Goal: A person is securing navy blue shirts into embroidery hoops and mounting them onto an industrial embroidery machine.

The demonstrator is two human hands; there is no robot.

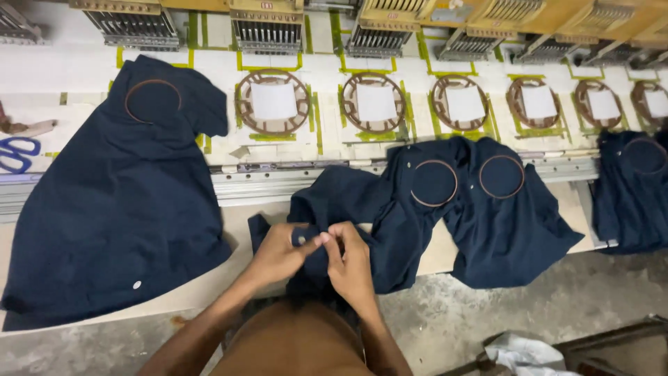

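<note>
Head view, looking down over a long white worktable (pixel 62 104) that runs the full width of the frame, marked off with green tape. Along its far edge sits a row of embroidery machine heads (pixel 268 31), each above a round station. Five or more of those stations carry brown hoop frames (pixel 273 102) with a white square backing inside.

Largest cloth: a dark navy shirt (pixel 118 202) spread flat at the left, a round hoop (pixel 153 101) clamped near its collar end, one pale button low on the fabric. Next, a second navy garment (pixel 480 223) draped over the table's front rail at centre right, with two hoops (pixel 433 183) side by side. A third navy piece (pixel 633 191) hangs at the far right edge, also hooped.

Between the first two lies the navy garment in hand (pixel 334 198) — bunched, trailing off the table edge toward the person's body, touching the two-hoop garment.

Left hand (pixel 278 254) pinches a fold of this cloth, thumb over a small pale button (pixel 301 239). Right hand (pixel 353 268) meets it just beside, fingertips closed narrowly on the same fold — both grips tight on fabric, the hands touching.

Blue-handled scissors (pixel 17 153) lie at the far left edge. Grey concrete floor (pixel 445 320) below; crumpled white material (pixel 525 351) lower right.
</note>
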